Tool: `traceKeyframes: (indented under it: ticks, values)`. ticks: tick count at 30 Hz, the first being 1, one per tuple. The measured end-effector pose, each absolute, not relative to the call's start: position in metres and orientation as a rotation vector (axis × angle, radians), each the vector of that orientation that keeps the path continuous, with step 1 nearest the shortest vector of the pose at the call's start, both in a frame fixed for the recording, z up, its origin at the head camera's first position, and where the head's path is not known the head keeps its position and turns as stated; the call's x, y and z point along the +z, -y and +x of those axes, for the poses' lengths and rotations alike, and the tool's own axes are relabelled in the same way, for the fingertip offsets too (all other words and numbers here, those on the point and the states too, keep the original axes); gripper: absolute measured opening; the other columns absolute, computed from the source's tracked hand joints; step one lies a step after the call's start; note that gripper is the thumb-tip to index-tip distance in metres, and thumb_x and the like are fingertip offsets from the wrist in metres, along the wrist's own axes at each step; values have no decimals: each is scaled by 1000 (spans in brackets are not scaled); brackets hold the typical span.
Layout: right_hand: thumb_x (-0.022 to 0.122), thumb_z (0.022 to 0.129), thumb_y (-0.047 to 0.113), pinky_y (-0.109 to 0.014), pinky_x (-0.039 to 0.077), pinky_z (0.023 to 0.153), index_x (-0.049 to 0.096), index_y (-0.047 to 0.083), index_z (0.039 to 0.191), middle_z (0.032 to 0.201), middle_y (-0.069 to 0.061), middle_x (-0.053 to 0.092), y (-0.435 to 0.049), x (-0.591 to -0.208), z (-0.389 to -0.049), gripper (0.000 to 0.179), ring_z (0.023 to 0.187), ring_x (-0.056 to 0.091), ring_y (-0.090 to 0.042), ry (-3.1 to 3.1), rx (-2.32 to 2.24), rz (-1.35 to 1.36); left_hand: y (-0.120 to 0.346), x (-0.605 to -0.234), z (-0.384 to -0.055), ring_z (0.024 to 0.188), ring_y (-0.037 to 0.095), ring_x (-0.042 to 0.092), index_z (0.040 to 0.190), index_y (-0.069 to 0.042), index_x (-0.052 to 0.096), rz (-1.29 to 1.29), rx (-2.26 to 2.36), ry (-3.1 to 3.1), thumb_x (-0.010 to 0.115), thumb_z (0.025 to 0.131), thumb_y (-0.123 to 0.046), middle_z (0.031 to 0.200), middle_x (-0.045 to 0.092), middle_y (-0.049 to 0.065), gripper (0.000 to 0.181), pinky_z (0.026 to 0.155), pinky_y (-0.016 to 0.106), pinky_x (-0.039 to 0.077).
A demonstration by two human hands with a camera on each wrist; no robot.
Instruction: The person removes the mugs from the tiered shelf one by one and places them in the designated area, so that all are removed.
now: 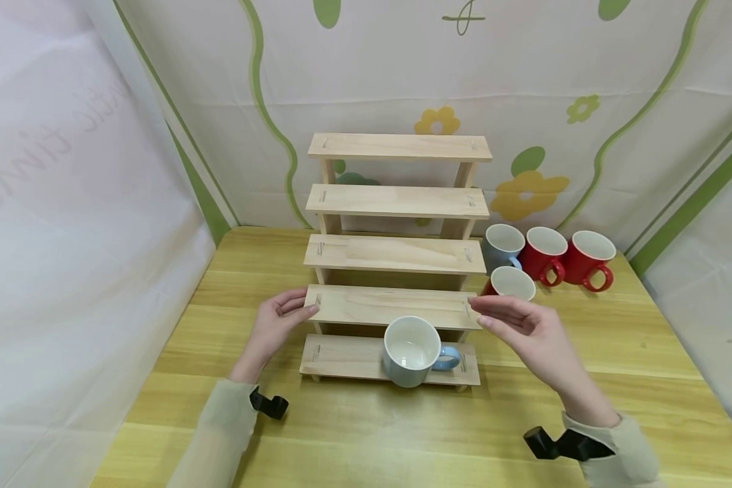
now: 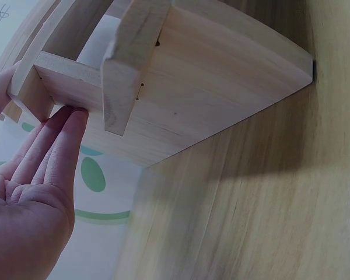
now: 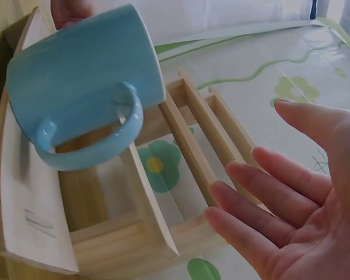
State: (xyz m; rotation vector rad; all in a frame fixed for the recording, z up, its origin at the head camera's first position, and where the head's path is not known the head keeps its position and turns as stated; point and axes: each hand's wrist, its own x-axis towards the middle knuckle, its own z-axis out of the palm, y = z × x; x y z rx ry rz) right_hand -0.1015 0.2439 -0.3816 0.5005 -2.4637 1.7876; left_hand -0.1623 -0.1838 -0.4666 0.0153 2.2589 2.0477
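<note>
A stepped wooden shelf [image 1: 396, 255] with several boards stands on the table. On its lowest board, right of the middle, sits a light blue mug [image 1: 410, 349] with a white inside, upright, handle to the right; the right wrist view shows the mug's blue side [image 3: 87, 76]. My left hand [image 1: 276, 322] pinches the left end of the second-lowest board, fingers under it in the left wrist view. Beside that board's right end is my right hand [image 1: 533, 335], its fingers [image 3: 274, 204] loosely extended and holding nothing; whether they touch the wood I cannot tell.
Behind the right hand, beside the shelf, stand a blue mug [image 1: 501, 251], two red mugs [image 1: 543, 256] and another red mug [image 1: 512, 283], partly hidden by the shelf and hand. White patterned cloth [image 1: 366, 81] hangs behind and along the sides of the wooden table [image 1: 354, 434].
</note>
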Motion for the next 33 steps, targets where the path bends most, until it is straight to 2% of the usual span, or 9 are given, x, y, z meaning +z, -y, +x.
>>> traceKeyframes:
  ticks: [17, 24, 33]
  values:
    - [74, 96, 12, -28, 56, 90, 71, 7, 123, 121, -9, 72, -232, -404, -94, 27, 109, 68, -35, 2562, 1905, 528, 185, -469, -162, 110, 21, 68, 135, 3, 60, 22, 2063, -2251, 80, 92, -19, 126, 67, 19, 51, 92, 28, 55]
    - [73, 96, 10, -28, 56, 90, 72, 4, 121, 120, -12, 71, -228, -416, -92, 26, 108, 70, -29, 2584, 1954, 559, 185, -470, -163, 110, 21, 68, 134, 2, 61, 22, 2063, -2252, 79, 92, -18, 126, 67, 19, 50, 92, 28, 55]
    - [75, 95, 17, -29, 57, 87, 73, 6, 119, 116, -7, 73, -222, -432, -93, 26, 102, 71, -22, 2666, 1953, 500, 185, -469, -162, 110, 21, 68, 134, 3, 61, 22, 2059, -2259, 79, 92, -18, 126, 67, 20, 50, 92, 27, 55]
